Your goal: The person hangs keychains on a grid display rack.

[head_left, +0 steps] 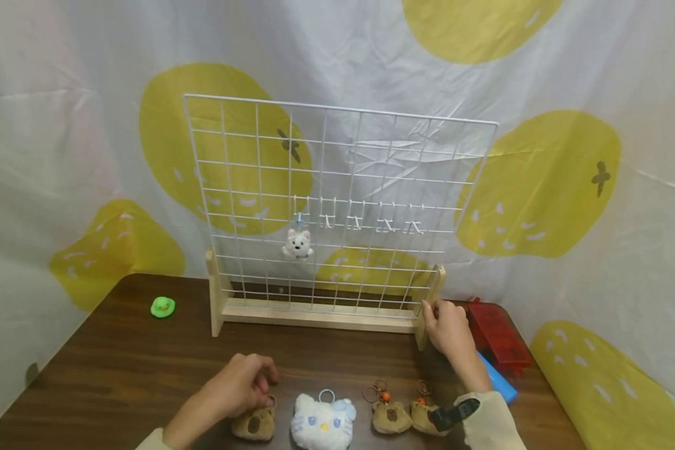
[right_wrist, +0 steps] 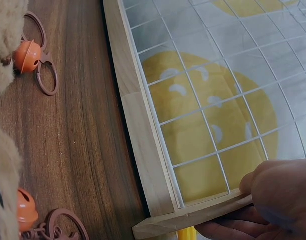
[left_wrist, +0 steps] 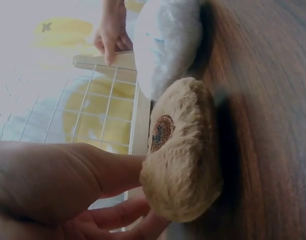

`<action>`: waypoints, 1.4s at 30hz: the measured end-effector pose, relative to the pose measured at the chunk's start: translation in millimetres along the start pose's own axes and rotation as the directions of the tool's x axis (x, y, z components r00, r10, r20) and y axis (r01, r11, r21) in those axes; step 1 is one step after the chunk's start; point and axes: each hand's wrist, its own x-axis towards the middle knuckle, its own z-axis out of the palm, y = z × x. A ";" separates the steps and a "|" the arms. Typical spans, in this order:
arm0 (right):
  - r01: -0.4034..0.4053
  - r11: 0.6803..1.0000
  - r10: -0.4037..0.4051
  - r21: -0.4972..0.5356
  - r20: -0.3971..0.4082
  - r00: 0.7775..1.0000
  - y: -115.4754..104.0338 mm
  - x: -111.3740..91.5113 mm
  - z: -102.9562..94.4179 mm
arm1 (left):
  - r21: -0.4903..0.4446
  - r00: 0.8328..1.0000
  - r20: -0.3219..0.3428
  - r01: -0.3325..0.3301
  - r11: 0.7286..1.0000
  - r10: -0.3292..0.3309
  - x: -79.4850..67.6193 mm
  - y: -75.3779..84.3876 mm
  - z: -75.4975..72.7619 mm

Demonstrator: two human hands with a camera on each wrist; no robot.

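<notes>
My left hand [head_left: 240, 386] reaches over a brown plush keychain [head_left: 254, 425] on the table, thumb right by its metal ring and fingers loosely bent. In the left wrist view the plush [left_wrist: 183, 150] hides the thumb's tip. At the right end of the white wire grid rack [head_left: 337, 181], my right hand [head_left: 449, 325] grips the wooden side post [right_wrist: 193, 217], thumb on one face and fingers behind. A small white dog keychain [head_left: 298, 244] hangs from the leftmost of several white hooks [head_left: 354, 223].
Beside the left hand lies a white cat-face plush keychain [head_left: 323, 422]. Two brown plush keychains [head_left: 391, 417] with orange bells are farther right. A green duck toy [head_left: 162, 307] sits at left; a red plastic box [head_left: 497, 334] and a blue object [head_left: 500, 381] lie behind the right forearm.
</notes>
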 end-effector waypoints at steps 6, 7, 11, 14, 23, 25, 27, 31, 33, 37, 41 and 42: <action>0.026 0.999 -0.025 0.048 -0.026 0.999 -31.9 -8.1 -21.9 | -0.030 1.000 0.005 -0.003 1.000 0.003 -9.1 18.8 -8.9; 0.022 0.999 -0.021 0.047 -0.024 0.999 -35.3 -8.7 -24.6 | -0.025 1.000 0.002 -0.008 1.000 0.008 -8.2 15.0 -7.5; 0.005 0.999 -0.005 0.051 -0.006 1.000 -35.2 -8.2 -26.5 | 0.049 0.995 -0.034 -0.092 0.995 0.094 -2.3 -8.4 0.9; 0.021 0.999 -0.019 0.042 -0.029 0.999 -27.2 -6.4 -20.8 | 0.095 0.990 -0.039 -0.128 0.987 0.132 -0.5 -14.4 3.6; 0.005 0.999 -0.005 0.037 -0.012 1.000 -43.1 -9.7 -28.8 | 0.199 0.996 0.040 -0.088 0.976 0.082 -3.9 11.4 5.8; 0.013 0.999 -0.012 0.033 -0.027 1.000 -26.1 -6.0 -16.0 | 0.243 0.993 0.011 -0.119 0.963 0.120 -1.3 -0.6 11.3; 0.026 0.999 -0.025 0.019 -0.043 0.999 -3.9 -1.7 -0.2 | 0.257 0.988 -0.026 -0.138 0.957 0.149 2.5 -10.3 13.6; 0.012 1.000 -0.012 -0.015 -0.038 0.999 15.8 2.1 13.9 | 0.157 0.982 -0.116 -0.132 0.979 0.151 4.8 6.4 -1.7; 0.009 1.000 -0.010 -0.020 -0.035 0.999 6.5 0.0 7.3 | 0.089 0.975 -0.167 -0.136 0.987 0.149 3.5 24.8 -14.0; -0.019 1.000 0.019 0.008 0.009 1.000 -38.3 -9.0 -26.1 | -0.004 0.951 -0.269 -0.158 0.987 0.151 7.2 46.8 -29.8; -0.070 0.997 0.071 -0.020 0.064 0.995 -61.8 -12.0 -42.5 | -0.107 0.921 -0.364 -0.192 0.975 0.142 14.8 61.0 -38.7; -0.078 0.997 0.080 -0.029 0.073 0.994 -64.0 -12.0 -43.8 | -0.123 0.911 -0.386 -0.205 0.971 0.144 17.1 63.5 -40.3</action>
